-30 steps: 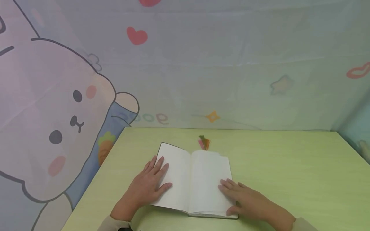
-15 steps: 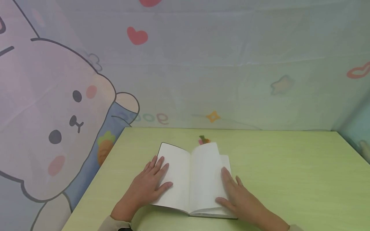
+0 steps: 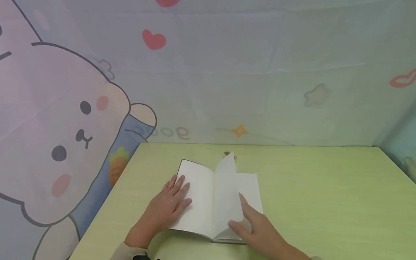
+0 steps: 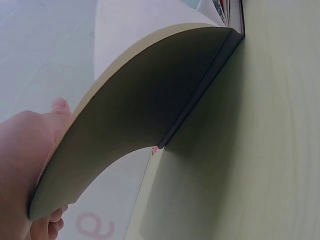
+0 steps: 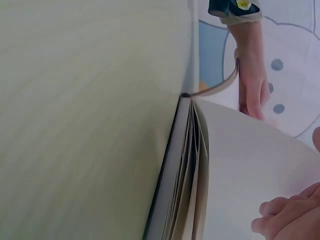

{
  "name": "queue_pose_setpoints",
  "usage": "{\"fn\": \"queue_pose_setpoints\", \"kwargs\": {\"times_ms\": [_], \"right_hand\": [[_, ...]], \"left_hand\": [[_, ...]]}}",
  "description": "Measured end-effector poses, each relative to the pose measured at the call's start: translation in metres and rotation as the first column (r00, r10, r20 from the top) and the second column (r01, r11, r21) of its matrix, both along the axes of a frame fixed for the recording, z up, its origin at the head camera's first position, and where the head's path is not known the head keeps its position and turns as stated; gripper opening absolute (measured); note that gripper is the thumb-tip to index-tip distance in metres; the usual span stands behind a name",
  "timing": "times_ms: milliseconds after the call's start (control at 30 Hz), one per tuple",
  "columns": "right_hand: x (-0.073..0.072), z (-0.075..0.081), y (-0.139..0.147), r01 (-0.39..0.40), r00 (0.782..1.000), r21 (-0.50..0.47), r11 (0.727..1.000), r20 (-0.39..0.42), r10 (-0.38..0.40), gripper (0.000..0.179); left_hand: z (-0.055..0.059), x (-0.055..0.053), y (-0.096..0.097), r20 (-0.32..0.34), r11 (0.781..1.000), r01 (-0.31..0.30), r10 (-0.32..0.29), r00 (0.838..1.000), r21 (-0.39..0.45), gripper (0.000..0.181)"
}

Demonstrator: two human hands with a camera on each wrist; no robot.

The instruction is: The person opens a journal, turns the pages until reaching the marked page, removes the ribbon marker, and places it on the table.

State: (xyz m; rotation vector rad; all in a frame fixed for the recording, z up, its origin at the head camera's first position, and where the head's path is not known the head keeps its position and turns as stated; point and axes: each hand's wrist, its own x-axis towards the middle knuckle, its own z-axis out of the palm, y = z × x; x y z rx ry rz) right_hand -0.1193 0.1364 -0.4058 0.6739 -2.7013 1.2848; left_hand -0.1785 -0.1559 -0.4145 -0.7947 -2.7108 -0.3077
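Note:
An open notebook [image 3: 196, 216] with plain white pages lies on the table. My left hand [image 3: 164, 209] rests on its left side, fingers spread over the page and the outer edge. In the left wrist view the dark underside of the cover [image 4: 135, 100] curves up off the table beside that hand. My right hand [image 3: 260, 231] holds a lifted page [image 3: 225, 195] by its outer edge, thumb on one side and fingers on the other. The page bends upward, uncovering the white page [image 3: 251, 186] beneath. Its raised corner hides part of the bookmark tassels [image 3: 226, 153].
A pale green table [image 3: 325, 195] surrounds the notebook. Behind it hangs a cloth [image 3: 227, 72] printed with a rabbit, hearts and stars. A dark band [image 5: 220, 7] shows at the left wrist in the right wrist view.
My right hand has moved left from the notebook's right edge, carrying the outer edge of a page up and leftward. The tassels have become mostly covered. My left hand stays nearly still.

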Motion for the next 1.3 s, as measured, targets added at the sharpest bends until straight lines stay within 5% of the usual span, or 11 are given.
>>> {"fn": "queue_pose_setpoints", "kwargs": {"times_ms": [233, 400, 500, 667, 800, 967, 1167, 1300], "right_hand": [[0.005, -0.004, -0.013, -0.153, 0.982, 0.065, 0.986, -0.105, 0.160, 0.080], [0.002, -0.009, -0.022, -0.252, 0.939, 0.150, 0.956, -0.200, 0.279, 0.081], [0.002, -0.012, -0.028, -0.321, 0.917, 0.164, 0.933, -0.194, 0.349, 0.079], [0.003, -0.015, -0.033, -0.390, 0.910, 0.236, 0.890, -0.051, 0.412, 0.076], [0.002, -0.020, -0.035, -0.424, 0.894, 0.317, 0.848, -0.003, 0.448, 0.074], [0.000, -0.027, -0.035, -0.437, 0.859, 0.421, 0.795, -0.067, 0.508, 0.070], [0.001, -0.027, -0.039, -0.378, 0.835, 0.557, 0.740, -0.140, 0.532, 0.068], [0.003, -0.026, -0.042, -0.353, 0.840, 0.612, 0.707, -0.125, 0.528, 0.071]], "left_hand": [[-0.002, 0.001, -0.002, -0.009, 1.000, -0.004, 0.005, 1.000, 0.014, 0.049], [-0.003, 0.000, -0.002, -0.013, 0.999, -0.007, 0.008, 1.000, 0.034, 0.048], [-0.003, -0.001, -0.003, 0.024, 0.998, -0.016, 0.015, 1.000, 0.064, 0.049], [-0.003, 0.001, -0.005, 0.082, 0.977, -0.006, -0.012, 0.997, 0.212, 0.053], [-0.003, 0.002, -0.008, 0.042, 0.952, 0.061, -0.077, 0.996, 0.301, 0.060], [-0.002, 0.002, -0.010, 0.023, 0.943, 0.097, -0.110, 0.994, 0.318, 0.068], [0.007, 0.002, -0.010, 0.081, 0.941, 0.032, -0.063, 0.995, 0.336, 0.057], [0.013, 0.001, -0.007, 0.150, 0.953, -0.039, -0.006, 0.989, 0.300, 0.056]]}}
